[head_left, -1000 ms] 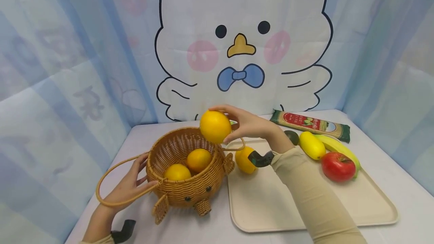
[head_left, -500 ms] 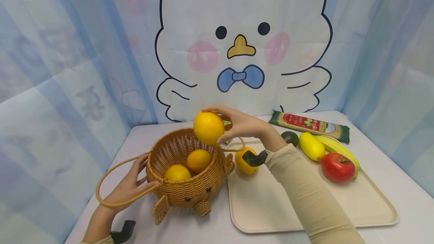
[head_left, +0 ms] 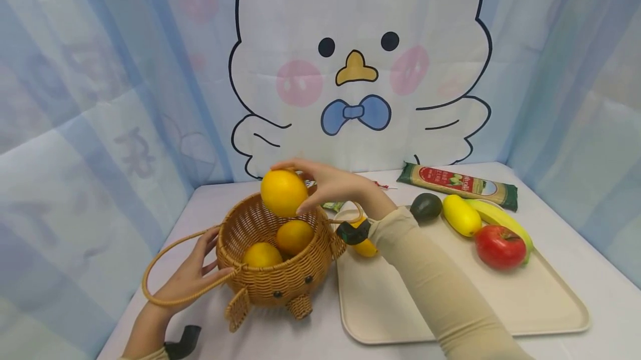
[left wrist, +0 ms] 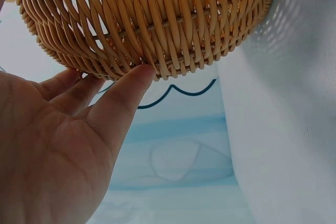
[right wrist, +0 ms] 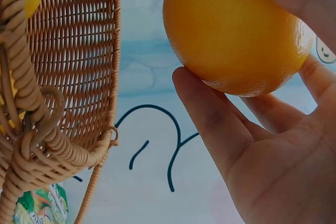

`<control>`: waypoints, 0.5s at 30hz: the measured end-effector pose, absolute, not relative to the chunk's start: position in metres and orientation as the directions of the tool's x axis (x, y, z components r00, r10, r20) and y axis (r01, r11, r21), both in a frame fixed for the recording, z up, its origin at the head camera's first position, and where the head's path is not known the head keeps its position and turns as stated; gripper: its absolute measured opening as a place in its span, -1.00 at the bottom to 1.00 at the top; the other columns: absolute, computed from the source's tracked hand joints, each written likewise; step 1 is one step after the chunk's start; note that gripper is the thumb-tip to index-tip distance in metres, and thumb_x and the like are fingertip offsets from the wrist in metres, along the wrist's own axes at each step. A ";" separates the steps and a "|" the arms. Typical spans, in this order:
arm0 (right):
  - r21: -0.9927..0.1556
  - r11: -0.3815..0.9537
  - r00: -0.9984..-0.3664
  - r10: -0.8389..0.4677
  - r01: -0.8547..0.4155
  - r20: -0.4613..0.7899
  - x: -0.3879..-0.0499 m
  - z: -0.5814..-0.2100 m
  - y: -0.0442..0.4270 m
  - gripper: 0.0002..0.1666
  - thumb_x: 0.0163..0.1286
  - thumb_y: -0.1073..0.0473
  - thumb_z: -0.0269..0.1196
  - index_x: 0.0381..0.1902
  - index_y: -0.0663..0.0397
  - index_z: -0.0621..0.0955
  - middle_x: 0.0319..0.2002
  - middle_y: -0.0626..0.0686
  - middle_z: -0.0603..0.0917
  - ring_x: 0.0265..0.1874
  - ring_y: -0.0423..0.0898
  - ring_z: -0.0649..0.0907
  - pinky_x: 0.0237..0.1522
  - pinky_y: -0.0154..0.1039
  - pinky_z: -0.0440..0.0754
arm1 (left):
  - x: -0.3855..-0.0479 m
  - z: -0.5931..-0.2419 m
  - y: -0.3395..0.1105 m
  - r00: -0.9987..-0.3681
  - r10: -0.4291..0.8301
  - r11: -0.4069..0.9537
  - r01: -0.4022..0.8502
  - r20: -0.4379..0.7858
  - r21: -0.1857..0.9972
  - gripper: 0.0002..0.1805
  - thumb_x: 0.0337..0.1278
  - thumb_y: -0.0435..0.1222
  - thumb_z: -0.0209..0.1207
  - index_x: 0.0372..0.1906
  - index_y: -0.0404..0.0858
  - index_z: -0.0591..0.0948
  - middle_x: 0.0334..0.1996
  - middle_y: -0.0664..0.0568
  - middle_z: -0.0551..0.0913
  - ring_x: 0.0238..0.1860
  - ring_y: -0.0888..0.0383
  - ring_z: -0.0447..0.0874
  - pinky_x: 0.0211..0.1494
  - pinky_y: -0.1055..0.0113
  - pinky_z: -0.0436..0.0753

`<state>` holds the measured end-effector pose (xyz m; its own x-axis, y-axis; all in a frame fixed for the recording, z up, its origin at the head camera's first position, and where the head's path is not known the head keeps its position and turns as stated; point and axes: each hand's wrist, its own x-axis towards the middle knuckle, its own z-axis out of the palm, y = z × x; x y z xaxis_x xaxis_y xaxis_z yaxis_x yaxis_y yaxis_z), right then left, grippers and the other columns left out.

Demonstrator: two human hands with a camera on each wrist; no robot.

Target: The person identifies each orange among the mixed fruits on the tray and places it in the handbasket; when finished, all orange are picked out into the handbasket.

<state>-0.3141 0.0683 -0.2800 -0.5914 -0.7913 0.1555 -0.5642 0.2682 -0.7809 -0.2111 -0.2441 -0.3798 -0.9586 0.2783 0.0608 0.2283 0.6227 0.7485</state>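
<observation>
An orange (head_left: 284, 193) is held between the thumb and fingers of my right hand (head_left: 330, 185), over the far part of a wicker basket (head_left: 280, 285) in the head view. In the right wrist view, fingers support the orange (right wrist: 236, 30) beside the basket's woven wall (right wrist: 73, 61). Two more oranges lie inside, one orange (head_left: 294, 237) and a nearer orange (head_left: 262, 255). My left hand (head_left: 187, 279) touches the outer left side of the basket, its arm passing through the hanging handle (head_left: 150, 260). Its fairly straight fingertips rest against the weave in the left wrist view (left wrist: 126, 93).
A beige tray (head_left: 390, 304) right of the basket bears an avocado-like dark green fruit (head_left: 425, 207), a yellow oblong fruit (head_left: 460, 215), a banana (head_left: 493, 214) and a red tomato-like fruit (head_left: 499, 247). Another orange (head_left: 365, 247) is partly hidden by my wrist. A green-ended packet (head_left: 460, 183) lies behind.
My right hand has moved left with the orange, from the basket's right rim to over its opening. My left hand and the basket have stayed in place.
</observation>
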 end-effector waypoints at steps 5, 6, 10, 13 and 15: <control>-0.796 0.256 -0.586 -0.796 -0.548 0.148 -0.312 -0.277 0.064 0.03 0.03 0.32 0.42 0.38 -0.35 0.21 0.39 -0.12 0.22 0.24 -0.05 0.42 0.17 -0.15 0.61 | -0.211 -0.379 -0.243 -0.958 0.280 0.623 0.230 0.062 0.747 -0.03 0.16 -0.08 0.21 0.48 -0.10 -0.16 0.49 -0.24 -0.15 0.45 -0.36 -0.10 0.31 -0.20 0.40; -0.797 0.255 -0.584 -0.799 -0.548 0.145 -0.313 -0.277 0.063 0.03 0.03 0.31 0.42 0.38 -0.35 0.21 0.39 -0.12 0.21 0.24 -0.05 0.42 0.17 -0.14 0.61 | -0.211 -0.379 -0.243 -0.958 0.280 0.623 0.229 0.060 0.748 -0.03 0.16 -0.08 0.21 0.48 -0.10 -0.17 0.49 -0.24 -0.15 0.45 -0.35 -0.10 0.31 -0.20 0.39; -0.775 0.265 -0.573 -0.807 -0.573 0.147 -0.317 -0.277 0.057 0.02 0.03 0.26 0.43 0.37 -0.38 0.22 0.38 -0.12 0.24 0.22 -0.05 0.43 0.12 -0.17 0.63 | -0.211 -0.378 -0.243 -0.959 0.279 0.627 0.222 0.051 0.746 -0.02 0.16 -0.07 0.21 0.48 -0.09 -0.17 0.49 -0.23 -0.15 0.45 -0.35 -0.10 0.31 -0.19 0.40; -0.762 0.272 -0.565 -0.812 -0.588 0.146 -0.319 -0.276 0.050 0.01 0.04 0.25 0.43 0.39 -0.34 0.21 0.39 -0.10 0.24 0.23 -0.05 0.43 0.11 -0.22 0.64 | -0.211 -0.378 -0.243 -0.958 0.282 0.623 0.224 0.051 0.749 -0.03 0.16 -0.07 0.21 0.48 -0.09 -0.17 0.49 -0.23 -0.16 0.45 -0.36 -0.11 0.32 -0.19 0.39; -0.750 0.269 -0.555 -0.818 -0.604 0.153 -0.320 -0.276 0.044 0.01 0.05 0.24 0.43 0.39 -0.32 0.21 0.39 -0.10 0.24 0.25 -0.04 0.42 0.11 -0.25 0.63 | -0.211 -0.379 -0.243 -0.957 0.284 0.619 0.224 0.051 0.752 -0.03 0.16 -0.08 0.21 0.47 -0.09 -0.17 0.49 -0.24 -0.16 0.45 -0.37 -0.11 0.32 -0.20 0.39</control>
<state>-0.3203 0.0438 -0.2760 -0.5547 -0.8179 0.1525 -0.6036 0.2694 -0.7504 -0.2108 -0.2433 -0.3791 -0.9575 0.2839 0.0515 0.2241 0.6193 0.7525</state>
